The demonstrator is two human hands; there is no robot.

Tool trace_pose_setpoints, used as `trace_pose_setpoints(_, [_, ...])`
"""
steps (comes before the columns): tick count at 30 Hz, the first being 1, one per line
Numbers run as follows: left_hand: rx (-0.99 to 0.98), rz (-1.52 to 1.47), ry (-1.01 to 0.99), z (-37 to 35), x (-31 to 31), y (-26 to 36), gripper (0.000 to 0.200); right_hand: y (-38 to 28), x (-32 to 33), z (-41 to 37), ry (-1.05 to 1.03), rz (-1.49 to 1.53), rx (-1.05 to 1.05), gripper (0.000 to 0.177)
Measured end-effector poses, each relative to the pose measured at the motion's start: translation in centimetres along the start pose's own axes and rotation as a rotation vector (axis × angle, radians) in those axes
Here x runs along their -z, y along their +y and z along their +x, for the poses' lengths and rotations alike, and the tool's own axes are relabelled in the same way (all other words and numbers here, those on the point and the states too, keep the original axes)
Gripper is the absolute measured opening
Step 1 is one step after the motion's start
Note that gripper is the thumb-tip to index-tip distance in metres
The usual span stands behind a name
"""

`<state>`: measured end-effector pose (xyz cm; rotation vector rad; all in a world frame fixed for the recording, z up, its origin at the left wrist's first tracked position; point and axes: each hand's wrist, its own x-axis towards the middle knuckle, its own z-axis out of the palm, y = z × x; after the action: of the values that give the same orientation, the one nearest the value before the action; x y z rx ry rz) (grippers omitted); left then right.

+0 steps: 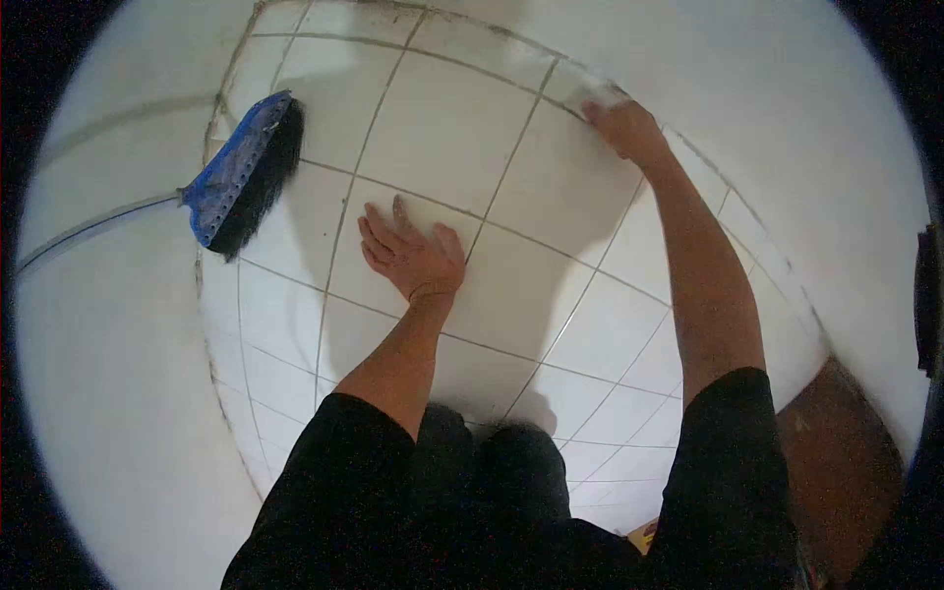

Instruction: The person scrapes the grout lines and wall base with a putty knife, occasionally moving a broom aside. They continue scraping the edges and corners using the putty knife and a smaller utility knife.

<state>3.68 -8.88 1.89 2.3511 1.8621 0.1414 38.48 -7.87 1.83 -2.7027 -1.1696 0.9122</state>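
My left hand [413,258] lies with its fingers spread on the white floor tiles [442,118], near a grout line, and holds nothing. Farther off on the right, my right hand [621,128] is low beside the foot of the wall. Its fingers are bent around or over something whitish that is blurred, so I cannot make out what it holds. A broom [231,177] with a blue head and black bristles rests at the left of the tiles.
The broom's thin handle [108,221] runs to the left edge over the white wall [98,374]. Another white wall [787,128] borders the tiles on the right. A brown surface [836,462] stands at the lower right. My knees [521,452] are at the bottom.
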Motion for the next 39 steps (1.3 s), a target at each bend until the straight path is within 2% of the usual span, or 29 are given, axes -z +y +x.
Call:
trace_pose_setpoints(1, [-0.008, -0.005, 0.011, 0.0, 0.1, 0.0, 0.066, 0.4, 1.6, -1.5, -0.187, 0.004, -0.145, 0.068])
trace_pose_setpoints(3, [-0.015, -0.021, 0.036, 0.2, 0.2, -0.1, 0.066, 5.3, 1.5, -4.8, -0.143, 0.133, -0.202, 0.06])
trace_pose_setpoints(5, [0.016, -0.03, 0.03, 0.0, 0.4, 0.1, 0.067, 9.4, 3.1, -10.3, -0.183, 0.023, -0.175, 0.059])
trace_pose_setpoints(6, [0.017, -0.047, 0.035, 0.0, 0.5, 0.2, 0.067, 12.4, 2.6, -13.8, 0.0, 0.107, -0.12, 0.067])
trace_pose_setpoints(7, [0.038, -0.052, 0.021, 0.0, 0.8, 0.2, 0.068, 18.0, 0.9, -15.9, -0.061, 0.121, -0.486, 0.068])
trace_pose_setpoints(8, [0.059, -0.059, 0.009, 0.0, 1.0, 0.3, 0.069, 24.1, -0.4, -19.0, -0.156, -0.092, -0.34, 0.069])
trace_pose_setpoints(9, [0.064, -0.077, 0.021, -0.1, 1.3, 0.2, 0.069, 24.9, -1.1, -24.1, -0.061, -0.155, -0.493, 0.071])
trace_pose_setpoints(10, [0.059, -0.128, 0.028, -0.2, 1.4, 0.0, 0.07, 30.0, -4.4, -28.3, -0.059, -0.445, -0.495, 0.072])
trace_pose_setpoints(12, [0.049, -0.191, 0.049, -0.5, 1.8, -0.5, 0.071, 32.2, -7.3, -38.4, -0.186, -0.326, -0.639, 0.071])
trace_pose_setpoints(13, [0.032, -0.205, 0.019, -0.6, 2.0, -0.7, 0.073, 31.9, -8.2, -44.1, -0.281, -0.139, -0.451, 0.067])
trace_pose_setpoints(14, [0.008, -0.22, -0.011, -0.7, 2.1, -1.0, 0.075, 29.1, -9.1, -48.6, -0.344, -0.077, -0.742, 0.06])
trace_pose_setpoints(15, [-0.01, -0.236, 0.004, -1.0, 2.3, -1.6, 0.075, 27.9, -10.7, -53.9, -0.296, -0.022, -0.716, 0.053])
trace_pose_setpoints(16, [-0.158, -0.277, -0.015, -1.5, 2.5, -2.7, 0.076, 26.2, -11.8, -59.3, -0.264, 0.119, -0.748, 0.039])
trace_pose_setpoints(17, [-0.314, -0.318, -0.035, -2.1, 2.7, -3.7, 0.077, 25.5, -14.0, -65.0, -0.153, 0.275, -0.859, 0.037])
trace_pose_setpoints(19, [-0.521, -0.376, -0.088, -3.3, 2.5, -6.4, 0.076, 16.8, -11.8, -71.6, -0.241, 0.433, -1.034, 0.065])
trace_pose_setpoints(20, [-0.597, -0.408, -0.065, -4.1, 2.3, -8.0, 0.072, 15.8, -12.8, -75.6, -0.296, 0.506, -1.097, 0.062])
trace_pose_setpoints(22, [-0.672, -0.408, -0.205, -5.1, 3.3, -11.4, 0.068, 14.1, -14.6, -82.5, -0.449, 0.601, -1.14, 0.054])
trace_pose_setpoints(23, [-0.725, -0.402, -0.266, -5.6, 4.5, -12.6, 0.067, 14.2, -16.0, -85.5, -0.388, 0.656, -1.168, 0.054])
trace_pose_setpoints(25, [-0.763, -0.356, -0.345, -6.9, 5.5, -15.3, 0.066, 15.8, -20.3, -90.8, -0.573, 0.736, -1.035, 0.051])
trace_pose_setpoints(27, [-0.823, -0.349, -0.325, -8.6, 4.2, -18.6, 0.065, 17.1, -22.9, -94.5, -0.332, 0.887, -0.888, 0.047])
trace_pose_setpoints(28, [-0.843, -0.336, -0.337, -9.6, 3.2, -20.4, 0.065, 16.6, -24.3, -93.7, -0.269, 0.74, -1.165, 0.054])
trace_pose_setpoints(30, [-0.816, -0.287, -0.414, -11.6, 4.1, -23.4, 0.062, 15.9, -23.9, -92.9, -0.134, 0.47, -1.001, 0.051])
trace_pose_setpoints(31, [-0.767, -0.256, -0.478, -13.3, 5.6, -23.8, 0.06, 14.1, -21.2, -91.7, -0.215, 0.383, -0.991, 0.055])
trace_pose_setpoints(32, [-0.681, -0.177, -0.579, -14.6, 7.5, -23.7, 0.056, 11.6, -18.7, -91.1, -0.027, 0.583, -1.091, 0.055])
trace_pose_setpoints(33, [-0.982, -0.084, -0.386, -14.0, -1.0, -30.3, 0.047, 12.3, -21.0, -91.3, 0.028, 0.657, -1.103, 0.052])
trace_pose_setpoints(35, [-0.699, -0.29, -0.553, -17.2, 5.6, -30.0, 0.04, 13.0, -22.3, -91.2, 0.1, 0.755, -1.115, 0.049])
trace_pose_setpoints(37, [-0.955, -0.053, -0.601, -17.0, 5.0, -31.7, 0.036, 12.0, -20.8, -90.3, 0.184, 0.968, -1.158, 0.042])
trace_pose_setpoints(38, [-0.629, -0.274, -0.641, -19.0, 7.3, -31.9, 0.039, 12.5, -21.5, -90.5, 0.204, 0.988, -1.151, 0.042])
trace_pose_setpoints(39, [-0.31, -0.537, -0.773, -19.5, 5.2, -33.5, 0.041, 13.2, -22.4, -90.5, 0.19, 0.963, -1.113, 0.04])
